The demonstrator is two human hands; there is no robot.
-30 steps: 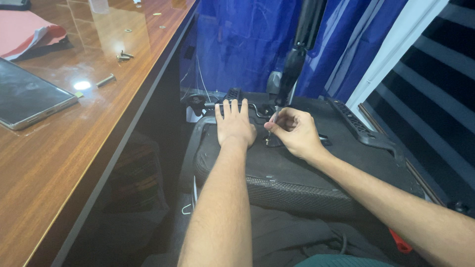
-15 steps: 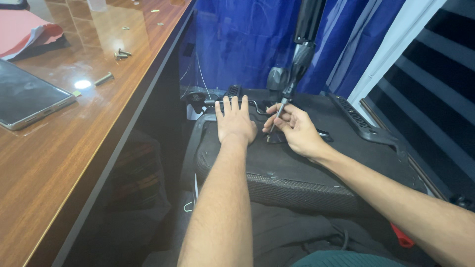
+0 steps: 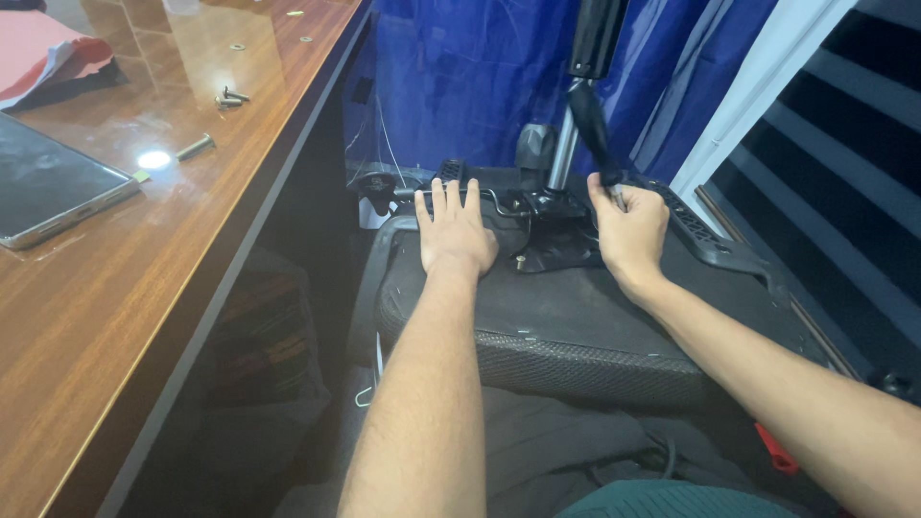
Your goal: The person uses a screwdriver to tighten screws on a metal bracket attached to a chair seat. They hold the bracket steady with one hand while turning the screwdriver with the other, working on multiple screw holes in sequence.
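Observation:
An upturned black chair seat [image 3: 576,317] lies before me, its underside facing up. A black metal mechanism plate [image 3: 552,235] with a gas-lift column [image 3: 576,115] rises from its middle. My left hand [image 3: 456,230] rests flat on the seat underside, fingers spread, just left of the mechanism. To the right of the column, my right hand [image 3: 628,225] is closed around a dark-handled tool [image 3: 590,129], whose handle slants up and to the left. The tool's tip is hidden behind my fingers. A black armrest piece [image 3: 700,230] lies beyond my right hand.
A glossy wooden table [image 3: 115,288] runs along the left, carrying a dark phone [image 3: 48,187], loose bolts [image 3: 197,146], small screws [image 3: 230,96] and red and white papers [image 3: 43,58]. Blue curtain [image 3: 460,77] hangs behind. A red object [image 3: 777,451] lies low right.
My right hand moved right and slightly away from the left hand, lifting the tool so its handle now points up beside the column. My left hand stayed flat on the seat.

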